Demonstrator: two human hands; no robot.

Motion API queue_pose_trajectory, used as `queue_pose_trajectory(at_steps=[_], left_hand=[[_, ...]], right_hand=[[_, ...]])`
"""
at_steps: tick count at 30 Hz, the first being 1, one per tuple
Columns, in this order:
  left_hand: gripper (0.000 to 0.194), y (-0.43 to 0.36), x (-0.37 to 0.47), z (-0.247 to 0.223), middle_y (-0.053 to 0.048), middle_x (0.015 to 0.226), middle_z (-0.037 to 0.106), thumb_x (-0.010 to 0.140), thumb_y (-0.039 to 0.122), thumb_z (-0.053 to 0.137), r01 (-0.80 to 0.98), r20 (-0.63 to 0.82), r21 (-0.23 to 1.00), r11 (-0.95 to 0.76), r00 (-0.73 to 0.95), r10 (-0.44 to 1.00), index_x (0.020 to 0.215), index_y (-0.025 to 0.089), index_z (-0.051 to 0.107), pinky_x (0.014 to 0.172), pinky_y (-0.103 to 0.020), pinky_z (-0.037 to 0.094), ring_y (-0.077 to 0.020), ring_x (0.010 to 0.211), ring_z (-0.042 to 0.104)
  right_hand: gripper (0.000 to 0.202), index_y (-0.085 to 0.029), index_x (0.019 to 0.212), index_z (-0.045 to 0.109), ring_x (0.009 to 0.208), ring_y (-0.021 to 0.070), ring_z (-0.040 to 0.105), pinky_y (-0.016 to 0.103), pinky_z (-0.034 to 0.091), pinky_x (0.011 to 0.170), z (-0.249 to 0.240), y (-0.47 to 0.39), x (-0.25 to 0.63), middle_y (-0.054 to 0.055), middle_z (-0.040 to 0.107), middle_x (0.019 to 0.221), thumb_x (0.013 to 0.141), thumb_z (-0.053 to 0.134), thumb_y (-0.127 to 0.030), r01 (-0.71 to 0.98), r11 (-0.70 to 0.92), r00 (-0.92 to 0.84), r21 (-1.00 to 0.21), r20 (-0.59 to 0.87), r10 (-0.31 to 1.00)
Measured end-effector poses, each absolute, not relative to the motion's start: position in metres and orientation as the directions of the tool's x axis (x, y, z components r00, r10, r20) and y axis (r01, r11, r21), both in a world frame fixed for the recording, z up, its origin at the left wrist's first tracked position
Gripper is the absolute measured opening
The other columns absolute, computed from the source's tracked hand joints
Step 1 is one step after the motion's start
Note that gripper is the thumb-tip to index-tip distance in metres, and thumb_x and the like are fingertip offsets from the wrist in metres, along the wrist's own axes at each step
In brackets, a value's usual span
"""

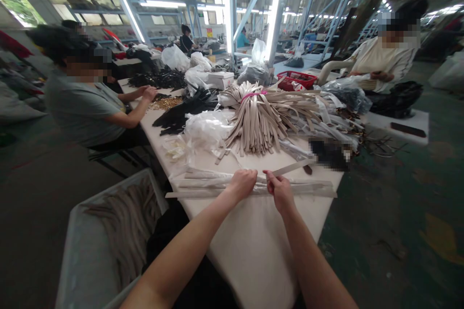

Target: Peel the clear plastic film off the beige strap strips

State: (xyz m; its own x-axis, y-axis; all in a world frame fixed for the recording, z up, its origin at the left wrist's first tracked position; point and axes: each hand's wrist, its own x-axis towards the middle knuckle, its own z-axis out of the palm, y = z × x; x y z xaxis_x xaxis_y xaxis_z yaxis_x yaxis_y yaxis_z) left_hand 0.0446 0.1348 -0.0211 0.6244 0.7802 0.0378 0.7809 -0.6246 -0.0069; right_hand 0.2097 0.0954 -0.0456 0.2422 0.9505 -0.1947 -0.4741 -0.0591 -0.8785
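Note:
My right hand (281,192) pinches the end of a flat beige strap (295,167), which slants up and to the right over the table. Close beside it, my left hand (243,184) is closed with its knuckles up; whatever is in its fingers is hidden. Both hands are above a layer of long pale strips (206,184) laid crosswise on the white table. Just beyond them lies a large bundle of beige straps (257,125), bound with a pink tie (253,94).
Crumpled clear plastic (208,130) and black straps (188,108) lie left of the bundle. A red basket (296,80) stands behind it. On the floor at left, a white bin (74,246) holds more straps. Co-workers sit at left (83,111) and right (380,58).

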Motion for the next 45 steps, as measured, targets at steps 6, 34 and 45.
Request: queue_pose_trajectory(at_steps=[6,34,45], left_hand=[[0.011,0.135,0.034,-0.02,-0.014,0.092,0.067,0.093,0.019,0.05,0.805,0.025,0.03,-0.592,0.592,0.806,0.102,0.014,0.053,0.076,-0.034,0.051,-0.0251,0.087,0.068],[0.013,0.13,0.051,-0.01,-0.014,0.083,0.069,0.093,0.011,0.044,0.799,0.06,0.007,-0.601,0.6,0.798,0.102,0.013,0.053,0.069,-0.032,0.051,-0.0251,0.077,0.07],[0.014,0.124,0.059,-0.005,-0.013,0.085,0.069,0.095,0.013,0.042,0.796,0.038,-0.013,-0.605,0.605,0.795,0.104,0.013,0.052,0.07,-0.032,0.052,-0.0248,0.079,0.071]], right_hand=[[0.038,-0.014,0.093,0.073,0.055,0.0104,0.063,0.018,0.053,0.048,-0.049,0.103,0.227,0.001,0.068,0.069,0.063,0.087,-0.033,-0.57,-0.107,0.239,-0.814,-0.289,0.927],[0.042,-0.012,0.093,0.073,0.056,0.0137,0.065,0.02,0.052,0.05,-0.061,0.091,0.21,0.003,0.07,0.067,0.063,0.088,-0.038,-0.38,-0.01,0.356,-0.925,-0.156,0.921],[0.052,-0.009,0.095,0.074,0.053,0.0136,0.061,0.023,0.048,0.048,-0.067,0.093,0.207,0.002,0.067,0.064,0.066,0.083,-0.051,-0.412,-0.028,0.378,-0.911,-0.199,0.904]])
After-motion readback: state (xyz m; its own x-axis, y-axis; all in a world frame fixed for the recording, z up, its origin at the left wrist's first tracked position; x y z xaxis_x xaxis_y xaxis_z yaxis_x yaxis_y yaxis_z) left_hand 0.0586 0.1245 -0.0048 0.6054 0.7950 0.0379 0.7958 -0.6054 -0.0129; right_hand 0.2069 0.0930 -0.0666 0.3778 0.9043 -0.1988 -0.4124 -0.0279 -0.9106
